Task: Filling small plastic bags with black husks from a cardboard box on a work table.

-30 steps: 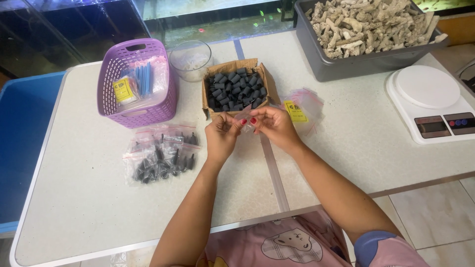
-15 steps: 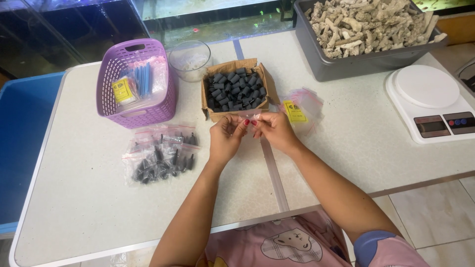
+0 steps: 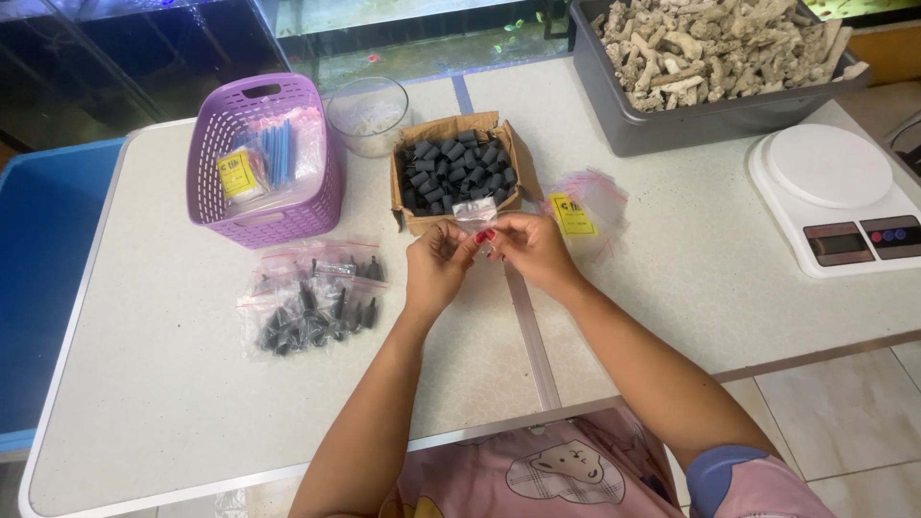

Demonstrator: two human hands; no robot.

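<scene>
My left hand (image 3: 436,269) and my right hand (image 3: 530,247) meet over the white table, just in front of an open cardboard box (image 3: 411,213) full of small black cylinders (image 3: 455,170). Between their fingertips both hands pinch a small clear zip bag (image 3: 474,213), held upright at the box's near edge. Whether anything is inside the bag I cannot tell. A heap of filled zip bags with black pieces (image 3: 312,297) lies to the left of my left hand. Empty zip bags with a yellow label (image 3: 578,209) lie to the right of my right hand.
A purple basket (image 3: 223,156) with blue sticks and a labelled bag stands at the back left, a clear glass bowl (image 3: 368,113) beside it. A grey tub of pale coral rubble (image 3: 715,56) is at the back right, a white kitchen scale (image 3: 844,197) at the right edge.
Both hands have stayed in front of the box. The small clear bag now shows upright between the fingertips, slightly higher than before.
</scene>
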